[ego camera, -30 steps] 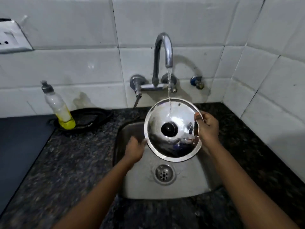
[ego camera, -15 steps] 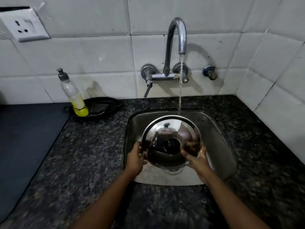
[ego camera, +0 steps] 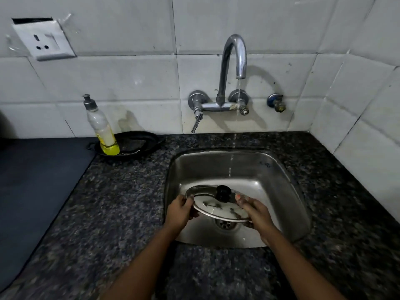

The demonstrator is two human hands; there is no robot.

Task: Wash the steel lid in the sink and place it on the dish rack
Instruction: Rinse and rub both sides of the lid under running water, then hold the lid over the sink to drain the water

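A round steel lid [ego camera: 216, 207] with a black knob [ego camera: 223, 192] is held nearly flat, knob up, low inside the steel sink [ego camera: 281, 187]. My left hand [ego camera: 180, 211] grips its left rim. On the right rim sits my right hand [ego camera: 255, 211], fingers over the top. A thin stream of water falls from the chrome tap [ego camera: 234, 55] into the sink behind the lid, not onto it. The drain [ego camera: 225, 224] shows just under the lid's near edge. No dish rack is in view.
A bottle of yellow dish soap [ego camera: 101, 128] stands in a shallow black dish [ego camera: 138, 144] left of the sink. Dark speckled granite counter [ego camera: 121, 202] surrounds the sink, with a dark mat [ego camera: 32, 180] at far left. A wall socket [ego camera: 44, 41] is upper left.
The lid has gone from tilted up under the water stream to nearly flat and low in the sink, out of the stream. Both hands stayed on its rim.
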